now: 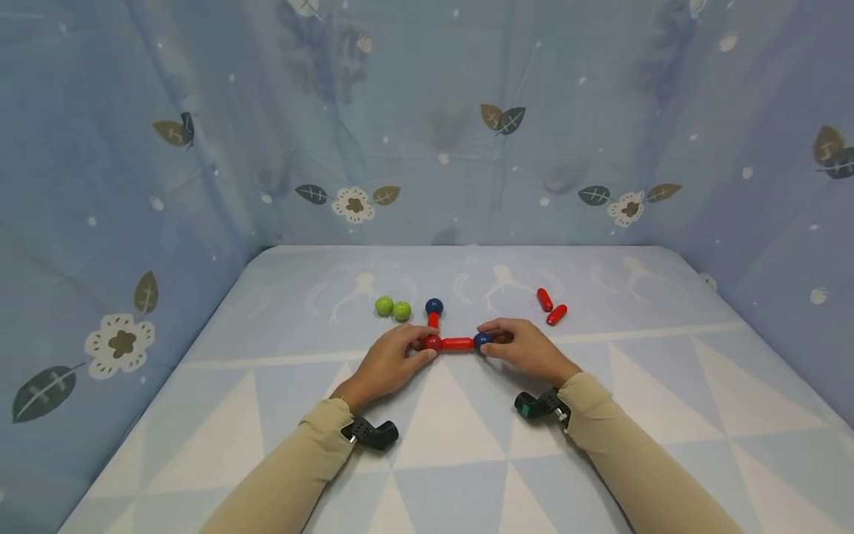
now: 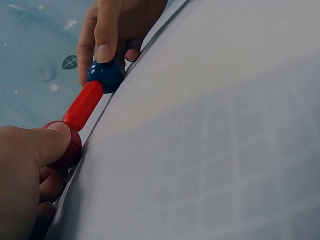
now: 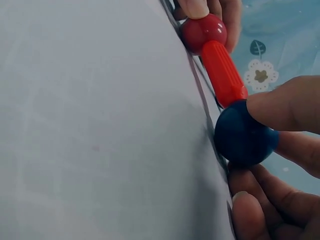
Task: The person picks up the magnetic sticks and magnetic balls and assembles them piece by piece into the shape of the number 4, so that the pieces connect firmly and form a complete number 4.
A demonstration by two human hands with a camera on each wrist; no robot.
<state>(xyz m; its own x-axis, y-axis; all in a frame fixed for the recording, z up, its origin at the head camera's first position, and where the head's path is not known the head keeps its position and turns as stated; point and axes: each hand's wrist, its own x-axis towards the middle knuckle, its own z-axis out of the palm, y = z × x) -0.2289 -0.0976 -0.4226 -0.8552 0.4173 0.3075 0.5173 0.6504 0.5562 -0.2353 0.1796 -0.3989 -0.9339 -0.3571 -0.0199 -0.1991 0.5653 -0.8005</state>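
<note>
Your sleeves (image 1: 280,475) lie nearest the camera, on the near side of the red ball (image 1: 433,343), one to its left and one to its right. A black wrist unit (image 1: 375,434) is fitted at each cuff. The red ball rests on the table (image 1: 460,475). Your left grip (image 1: 387,365) is engaged on it, thumb on one side and fingers on the other. To the right of the red ball, a red rod (image 1: 457,344) spans to a blue ball (image 1: 482,341); your right grip (image 1: 527,350) pinches this blue ball between thumb and fingers. Directly beyond the red ball, locate a second rod (image 1: 434,320) with a second blue ball (image 1: 434,306) at its far end. Two green balls (image 1: 402,311) sit side by side, beyond and left of the red ball. Two loose rods (image 1: 557,315) lie beyond and well to its right. Patterned cloth (image 1: 427,141) hangs behind it.
</note>
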